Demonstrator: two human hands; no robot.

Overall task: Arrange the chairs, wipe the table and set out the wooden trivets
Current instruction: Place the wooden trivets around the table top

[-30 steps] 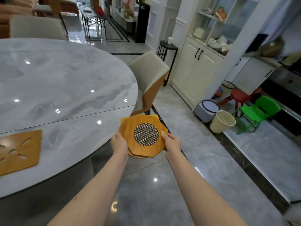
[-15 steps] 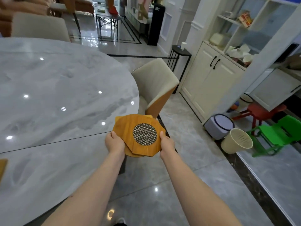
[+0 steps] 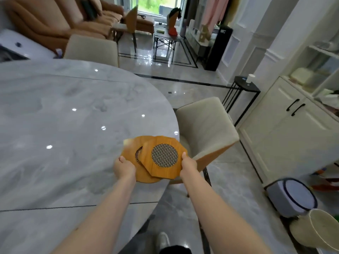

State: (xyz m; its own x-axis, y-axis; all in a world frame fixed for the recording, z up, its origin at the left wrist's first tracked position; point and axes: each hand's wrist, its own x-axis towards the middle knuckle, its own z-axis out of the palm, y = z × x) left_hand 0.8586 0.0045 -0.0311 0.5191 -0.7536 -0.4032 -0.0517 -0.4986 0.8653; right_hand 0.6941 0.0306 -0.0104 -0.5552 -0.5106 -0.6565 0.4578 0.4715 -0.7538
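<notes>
At frame centre, your left hand [image 3: 124, 166] grips the lower trivet [image 3: 131, 153]; your right hand [image 3: 189, 165] pinches the upper trivet [image 3: 165, 156], both forearms outstretched.

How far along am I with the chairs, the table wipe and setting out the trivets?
Looks done: the near chair and far chair stand at the marble table, whose top shines with no cloth in view. In hand: left hand holds the lower trivet, right hand the top trivet, the two fanned apart over the table edge. Left: neither is laid down yet.
</notes>
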